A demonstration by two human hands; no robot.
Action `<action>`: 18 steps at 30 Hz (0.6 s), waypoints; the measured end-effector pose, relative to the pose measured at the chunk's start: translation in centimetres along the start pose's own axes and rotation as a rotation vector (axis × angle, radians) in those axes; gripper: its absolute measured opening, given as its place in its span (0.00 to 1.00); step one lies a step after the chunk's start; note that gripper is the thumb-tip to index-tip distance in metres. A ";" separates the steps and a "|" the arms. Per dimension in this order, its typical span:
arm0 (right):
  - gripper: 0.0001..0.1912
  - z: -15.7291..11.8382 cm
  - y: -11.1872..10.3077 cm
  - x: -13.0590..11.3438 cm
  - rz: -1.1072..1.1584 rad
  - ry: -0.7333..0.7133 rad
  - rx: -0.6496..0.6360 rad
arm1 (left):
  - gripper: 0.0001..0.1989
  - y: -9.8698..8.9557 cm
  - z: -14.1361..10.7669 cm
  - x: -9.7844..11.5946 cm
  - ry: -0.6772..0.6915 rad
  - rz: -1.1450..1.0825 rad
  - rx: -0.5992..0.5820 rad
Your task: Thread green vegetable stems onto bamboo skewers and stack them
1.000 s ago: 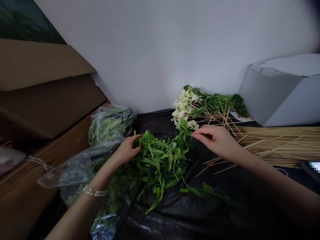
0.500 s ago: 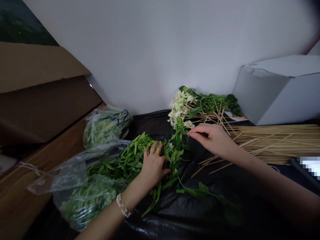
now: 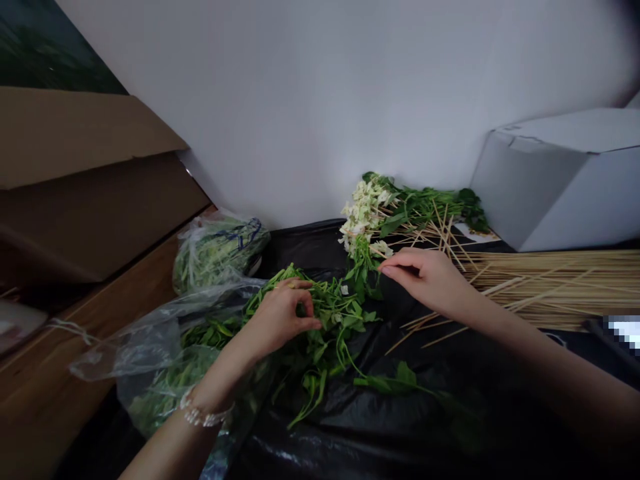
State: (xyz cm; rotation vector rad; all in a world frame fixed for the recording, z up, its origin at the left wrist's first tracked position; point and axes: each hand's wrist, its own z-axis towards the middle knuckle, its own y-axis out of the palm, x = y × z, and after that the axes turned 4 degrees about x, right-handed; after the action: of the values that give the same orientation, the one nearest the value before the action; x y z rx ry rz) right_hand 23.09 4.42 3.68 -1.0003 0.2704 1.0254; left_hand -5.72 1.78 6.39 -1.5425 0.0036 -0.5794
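Note:
My right hand (image 3: 417,277) is closed in a pinch at the right side of the leafy greens. A thin bamboo skewer (image 3: 379,253) seems to run from its fingers toward a small bunch of greens (image 3: 365,270); the grip is partly hidden. My left hand (image 3: 285,313) hovers over or rests on the loose pile of leafy stems (image 3: 327,333), fingers curved and thumb apart, with nothing visible in it. Beyond my right hand lie finished-looking bundles of skewered greens with pale leaves (image 3: 367,207).
Many bamboo skewers (image 3: 560,283) lie at right, before a white box (image 3: 550,180). Bagged greens (image 3: 215,253) and an opened clear bag (image 3: 145,340) are at left, near a cardboard box (image 3: 95,207). Black plastic (image 3: 320,460) covers the surface; one loose stem (image 3: 400,380) lies on it.
My left hand has drawn back left from the greens pile and turned, its fingers now more curled. My right hand keeps its pinch in nearly the same place. The view has shifted slightly.

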 end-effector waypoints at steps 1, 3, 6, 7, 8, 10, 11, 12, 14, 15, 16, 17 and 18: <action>0.09 0.0 0.0 0.0 0.001 -0.001 0.000 | 0.11 -0.6 -0.1 0.1 0.004 -0.054 -0.010; 0.09 0.0 0.0 0.0 0.001 -0.003 0.003 | 0.11 -1.6 -0.2 0.3 -0.013 -0.220 -0.042; 0.10 0.0 0.0 0.0 -0.001 -0.005 0.000 | 0.12 -2.4 -0.5 0.8 -0.091 -0.546 -0.084; 0.10 0.0 0.0 0.0 0.000 -0.005 0.000 | 0.12 -2.6 -0.6 0.9 -0.122 -0.658 -0.082; 0.09 0.0 0.0 0.0 0.000 -0.004 0.000 | 0.12 -2.6 -0.7 1.0 -0.153 -0.772 -0.075; 0.09 0.0 0.0 0.0 0.004 -0.004 0.002 | 0.13 -2.6 -0.7 1.2 -0.221 -1.012 -0.037; 0.09 0.0 0.0 -0.1 0.006 -0.003 0.003 | 0.13 -2.5 -0.7 1.3 -0.252 -1.129 -0.015; 0.09 0.0 0.0 -0.1 0.008 -0.001 0.001 | 0.13 -2.3 -0.7 1.5 -0.280 -1.230 0.005; 0.09 0.0 -0.1 -0.1 0.012 0.006 -0.004 | 0.14 -1.5 -0.5 1.8 -0.327 -1.327 0.024; 0.09 0.0 -0.1 -0.1 0.012 0.009 -0.005 | 0.14 -0.9 -0.4 1.9 -0.345 -1.304 0.025; 0.09 0.0 -0.1 -0.1 0.011 0.010 -0.007 | 0.14 -0.1 -0.4 2.0 -0.357 -1.232 0.013; 0.09 0.0 -0.1 -0.1 0.010 0.007 -0.007 | 0.15 0.7 -0.3 2.1 -0.359 -1.115 -0.001; 0.09 0.0 -0.1 0.0 0.008 0.003 -0.005 | 0.15 1.7 -0.2 2.2 -0.339 -0.959 -0.015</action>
State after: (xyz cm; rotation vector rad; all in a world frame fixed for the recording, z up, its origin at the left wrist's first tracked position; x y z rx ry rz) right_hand 23.12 4.42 3.77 -1.0064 0.2746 1.0324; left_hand -3.29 0.64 5.56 -1.5862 -1.0347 -1.0433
